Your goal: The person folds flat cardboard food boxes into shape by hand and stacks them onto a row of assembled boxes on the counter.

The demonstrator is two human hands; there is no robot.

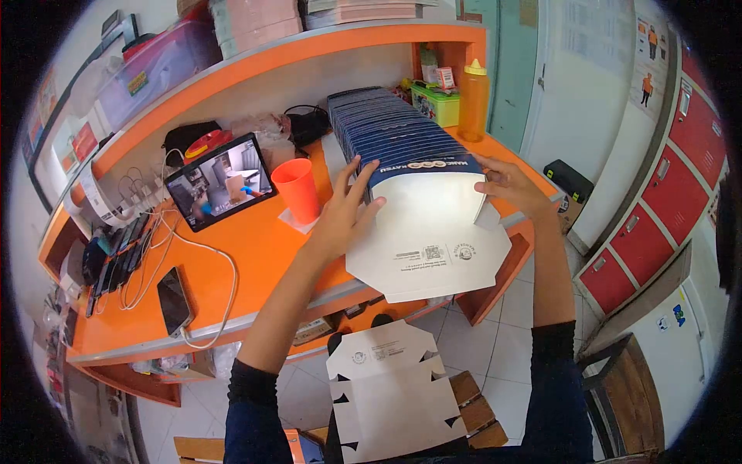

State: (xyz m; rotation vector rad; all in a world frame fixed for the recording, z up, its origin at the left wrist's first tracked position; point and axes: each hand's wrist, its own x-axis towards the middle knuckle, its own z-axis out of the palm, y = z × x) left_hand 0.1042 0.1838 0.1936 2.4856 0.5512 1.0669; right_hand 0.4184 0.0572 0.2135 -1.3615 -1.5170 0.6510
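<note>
Your left hand [340,213]'s splayed loose at the front carton [425,197]'s left, right hand [516,187] curled at its right, pinch unclear; uneven push could skew the row [390,124], flap [437,259] overhanging the desk [247,271] could snag.

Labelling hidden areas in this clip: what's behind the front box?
Behind the front box, a tightly packed row of blue boxes runs back along the table. Mostly their upper edges show; their insides and lower parts are covered.
</note>
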